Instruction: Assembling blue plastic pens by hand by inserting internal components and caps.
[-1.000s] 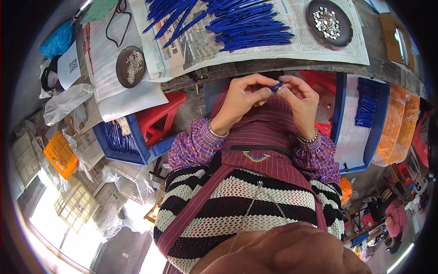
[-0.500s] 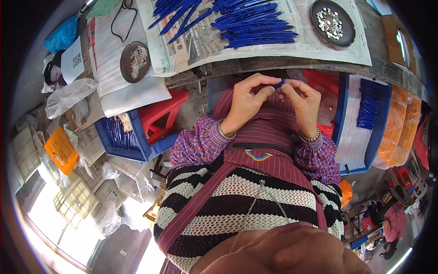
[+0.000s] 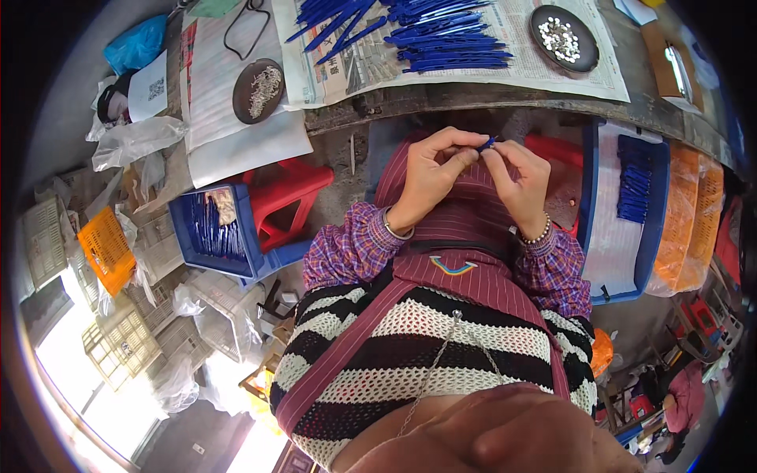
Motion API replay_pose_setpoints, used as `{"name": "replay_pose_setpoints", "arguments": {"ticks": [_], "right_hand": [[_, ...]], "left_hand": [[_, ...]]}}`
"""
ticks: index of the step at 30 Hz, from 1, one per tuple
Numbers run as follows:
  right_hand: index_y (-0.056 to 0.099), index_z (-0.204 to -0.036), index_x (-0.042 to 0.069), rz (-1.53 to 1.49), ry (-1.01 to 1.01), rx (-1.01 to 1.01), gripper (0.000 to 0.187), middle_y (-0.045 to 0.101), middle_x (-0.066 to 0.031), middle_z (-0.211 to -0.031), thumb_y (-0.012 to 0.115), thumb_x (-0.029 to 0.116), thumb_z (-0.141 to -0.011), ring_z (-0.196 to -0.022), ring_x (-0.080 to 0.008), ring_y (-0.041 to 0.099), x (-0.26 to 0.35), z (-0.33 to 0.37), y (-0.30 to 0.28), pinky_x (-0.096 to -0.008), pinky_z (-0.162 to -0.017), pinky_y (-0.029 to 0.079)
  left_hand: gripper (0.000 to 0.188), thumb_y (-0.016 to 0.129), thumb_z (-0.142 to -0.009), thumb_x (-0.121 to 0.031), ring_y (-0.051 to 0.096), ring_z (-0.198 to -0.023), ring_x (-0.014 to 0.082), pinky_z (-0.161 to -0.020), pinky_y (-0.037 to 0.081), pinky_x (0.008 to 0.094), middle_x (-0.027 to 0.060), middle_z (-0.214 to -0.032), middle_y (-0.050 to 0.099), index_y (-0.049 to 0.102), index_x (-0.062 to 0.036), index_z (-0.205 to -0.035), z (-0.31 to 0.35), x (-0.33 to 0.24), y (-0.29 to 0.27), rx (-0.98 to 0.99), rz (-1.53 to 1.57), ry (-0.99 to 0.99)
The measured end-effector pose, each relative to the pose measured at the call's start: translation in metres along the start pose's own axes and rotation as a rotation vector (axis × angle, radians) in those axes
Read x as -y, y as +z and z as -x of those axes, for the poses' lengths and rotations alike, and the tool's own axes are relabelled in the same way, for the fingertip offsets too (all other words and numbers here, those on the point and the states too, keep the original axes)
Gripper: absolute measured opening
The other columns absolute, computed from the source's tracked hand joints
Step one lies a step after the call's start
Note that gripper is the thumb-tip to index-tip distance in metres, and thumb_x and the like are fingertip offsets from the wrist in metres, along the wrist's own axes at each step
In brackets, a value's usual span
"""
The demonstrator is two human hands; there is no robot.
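Note:
In front of my apron, just short of the table edge, my left hand (image 3: 432, 172) pinches a slim blue piece (image 3: 486, 144) between thumb and fingertips. My right hand (image 3: 522, 175) meets it from the other side, thumb and fingers closed at the same piece. Most of the piece is covered by fingers, so its full shape cannot be made out. On the table beyond lie long, slim blue strips (image 3: 453, 49) piled on newspaper. A dark round dish (image 3: 587, 61) of small shiny discs is at the right, and another dark dish (image 3: 243, 94) holds small silvery parts at the left.
A blue bin (image 3: 256, 256) with blue strips stands at the left beside a red stool (image 3: 296, 177). Another blue bin (image 3: 585, 213), lined in white, holds blue strips at the right, next to orange crates (image 3: 698, 229). The dark table edge (image 3: 426, 98) runs across ahead.
The view has shifted slightly, so the table's dishes and strips sit a little higher. Both hands stay together at the blue piece, with more of its tip showing above the fingers.

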State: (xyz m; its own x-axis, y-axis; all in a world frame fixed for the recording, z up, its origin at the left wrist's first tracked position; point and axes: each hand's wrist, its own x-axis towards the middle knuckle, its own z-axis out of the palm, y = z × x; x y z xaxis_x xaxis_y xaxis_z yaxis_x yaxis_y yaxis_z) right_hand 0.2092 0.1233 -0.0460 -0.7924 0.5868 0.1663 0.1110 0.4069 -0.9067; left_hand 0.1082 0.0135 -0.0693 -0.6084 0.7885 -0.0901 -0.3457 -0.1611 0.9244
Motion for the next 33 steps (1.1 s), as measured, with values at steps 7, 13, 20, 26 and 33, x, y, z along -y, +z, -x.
{"name": "replay_pose_setpoints", "arguments": {"ticks": [7,13,20,26,33], "right_hand": [[0.063,-0.087,-0.004,-0.358,0.173,-0.063,0.011,0.062,-0.0083,-0.074,0.059,0.004,-0.081,-0.064,-0.0084,0.057,-0.007,-0.002,0.009,-0.0222,-0.057,0.044],[0.059,-0.105,0.009,0.1,-0.012,0.304,0.034,0.057,-0.0088,-0.086,0.064,0.006,-0.072,-0.067,-0.023,0.06,-0.022,-0.005,0.045,-0.0318,-0.061,0.049],[0.058,-0.096,0.013,0.495,-0.098,0.403,0.028,0.058,-0.0121,-0.091,0.065,0.01,-0.07,-0.081,-0.0307,0.061,-0.063,-0.001,0.086,-0.0403,-0.065,0.05],[0.062,-0.085,0.011,0.358,-0.161,0.256,0.018,0.06,-0.0168,-0.104,0.065,0.011,-0.067,-0.085,-0.0325,0.061,-0.095,0.014,0.073,-0.039,-0.07,0.051],[0.056,-0.101,0.013,0.242,-0.071,0.216,0.033,0.057,-0.013,-0.085,0.066,0.015,-0.07,-0.08,-0.0337,0.058,-0.076,0.022,0.012,-0.0433,-0.069,0.046]], "left_hand": [[0.019,0.058,-0.082,0.003,0.049,-0.062,0.0057,-0.054,0.037,0.0174,0.0042,-0.083,0.062,0.061,0.001,-0.101,0.015,-0.01,-0.015,-0.04,0.103,0.008],[0.019,0.059,-0.083,0.001,0.049,-0.061,0.0087,-0.053,0.037,0.0189,0.0073,-0.082,0.062,0.06,0.0009,-0.102,0.019,-0.016,-0.043,-0.168,0.177,0.075],[0.019,0.06,-0.082,-0.001,0.05,-0.06,0.0112,-0.051,0.037,0.0202,0.0086,-0.081,0.061,0.059,0.0005,-0.101,0.025,-0.016,-0.068,-0.228,0.19,0.102],[0.018,0.057,-0.081,0.004,0.051,-0.062,0.0125,-0.054,0.039,0.0222,0.0087,-0.081,0.059,0.058,0.0035,-0.099,0.018,-0.001,-0.06,-0.244,0.234,-0.053],[0.012,0.054,-0.085,-0.001,0.047,-0.057,0.0107,-0.05,0.036,0.0209,0.0077,-0.079,0.057,0.055,0.0013,-0.097,0.017,-0.022,-0.001,-0.095,0.092,-0.042]]}}
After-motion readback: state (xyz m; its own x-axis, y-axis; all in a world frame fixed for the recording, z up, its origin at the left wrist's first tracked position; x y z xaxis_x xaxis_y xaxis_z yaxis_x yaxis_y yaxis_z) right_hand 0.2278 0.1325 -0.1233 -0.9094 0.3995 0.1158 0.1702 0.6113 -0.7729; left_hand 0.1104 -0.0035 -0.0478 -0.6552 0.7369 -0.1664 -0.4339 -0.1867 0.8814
